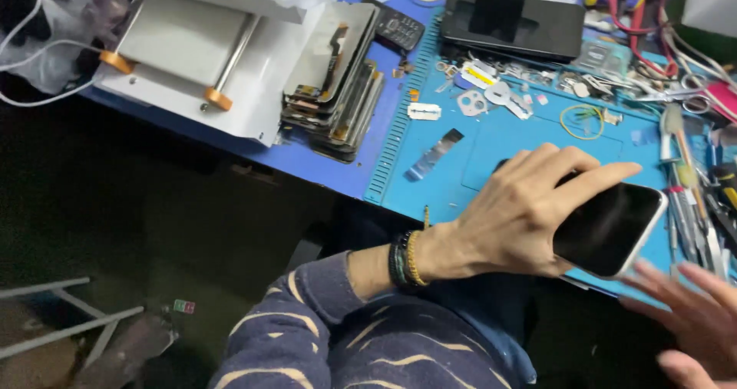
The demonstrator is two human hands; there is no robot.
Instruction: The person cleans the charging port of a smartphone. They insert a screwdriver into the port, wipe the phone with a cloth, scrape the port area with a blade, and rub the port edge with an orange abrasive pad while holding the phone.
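The left hand (530, 212) grips one white-edged phone (614, 228) over the blue mat (491, 143); the right hand (691, 320) is spread wide, holding nothing. A second phone (513, 22) lies on the worktop (322, 166) beside one stack of screens (334, 82)

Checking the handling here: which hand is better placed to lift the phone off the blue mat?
Left. The left hand already lies across the phone with fingers spread over its dark screen, while the right hand is open and apart from it at the frame's lower corner.

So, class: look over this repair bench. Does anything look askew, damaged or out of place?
The stack of bare phone screens leans unevenly and juts past the blue mat. The phone under the left hand overhangs the mat's near edge. Small parts lie scattered loose.
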